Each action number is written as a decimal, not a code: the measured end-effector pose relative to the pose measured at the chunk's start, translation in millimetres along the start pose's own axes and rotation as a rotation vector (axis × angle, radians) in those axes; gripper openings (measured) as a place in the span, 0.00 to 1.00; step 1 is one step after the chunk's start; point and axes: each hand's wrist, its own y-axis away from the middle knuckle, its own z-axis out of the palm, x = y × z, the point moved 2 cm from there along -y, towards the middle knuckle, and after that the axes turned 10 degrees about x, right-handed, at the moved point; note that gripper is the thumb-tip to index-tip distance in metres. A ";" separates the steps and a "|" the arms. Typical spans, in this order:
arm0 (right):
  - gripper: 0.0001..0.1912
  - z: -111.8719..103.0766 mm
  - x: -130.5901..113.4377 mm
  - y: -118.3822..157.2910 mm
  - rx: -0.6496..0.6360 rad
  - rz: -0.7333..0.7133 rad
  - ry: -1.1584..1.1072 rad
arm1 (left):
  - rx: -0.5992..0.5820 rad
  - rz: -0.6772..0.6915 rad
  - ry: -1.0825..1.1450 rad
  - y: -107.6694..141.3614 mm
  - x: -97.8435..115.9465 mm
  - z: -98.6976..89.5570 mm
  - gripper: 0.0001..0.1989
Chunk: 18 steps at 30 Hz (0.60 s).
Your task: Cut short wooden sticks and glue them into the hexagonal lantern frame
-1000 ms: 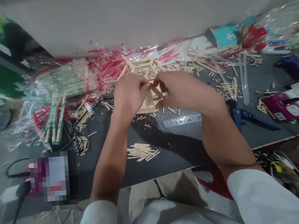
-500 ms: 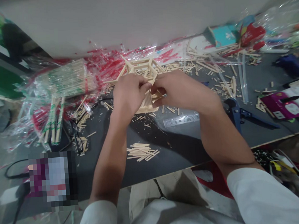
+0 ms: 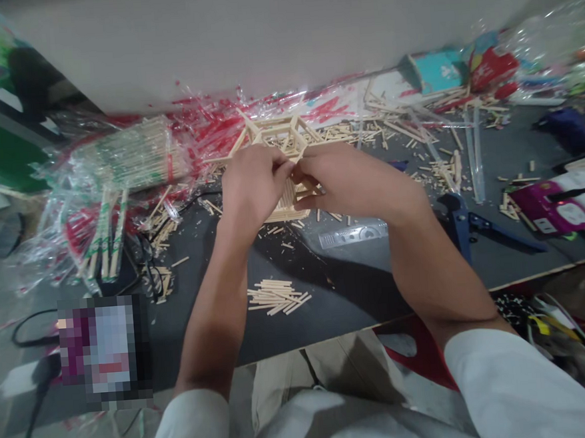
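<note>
A small open framework built of pale wooden sticks [image 3: 287, 198] stands on the dark table, its polygonal upper frame flaring outward. My left hand [image 3: 254, 181] is closed on its near left side, thumb and index finger pinching by the front corner. From the right, my right hand [image 3: 342, 179] meets it there, fingers curled and tips pressed against the same corner. Both hands cover much of the joint, so any small piece between the fingertips is hidden. Closer to me lies a loose pile of short cut sticks [image 3: 278, 296].
A clear plastic ruler [image 3: 352, 235] lies right of the framework, with a blue-handled cutter [image 3: 457, 224] beyond it. Wrapped bundles of sticks [image 3: 130, 153] and crinkled plastic fill the left. Stick offcuts scatter behind, and a magenta box [image 3: 555, 207] sits far right.
My right hand has shifted very slightly left, toward my left fingertips. My left hand and the framework look the same.
</note>
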 end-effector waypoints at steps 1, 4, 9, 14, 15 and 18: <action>0.03 0.0 0.2 0.1 0.000 -0.002 0.006 | 0.004 -0.004 0.000 0.4 -0.5 0.7 0.09; 0.02 0.4 2.1 -1.4 -0.003 -0.002 -0.010 | 0.025 -0.002 0.008 1.2 -3.5 3.7 0.09; 0.05 -7.1 4.6 -3.8 0.004 0.003 -0.057 | 0.091 -0.029 0.008 -0.6 -9.3 2.9 0.08; 0.07 -34.2 19.3 12.3 0.126 0.141 -0.052 | 0.113 -0.118 -0.007 -1.8 -5.2 -17.1 0.07; 0.08 -38.7 29.4 17.7 0.173 0.199 -0.040 | 0.131 -0.129 0.014 -1.0 -4.3 -23.3 0.08; 0.13 -38.1 76.0 36.6 0.254 0.351 -0.055 | 0.195 -0.139 0.102 2.6 -5.6 -42.1 0.13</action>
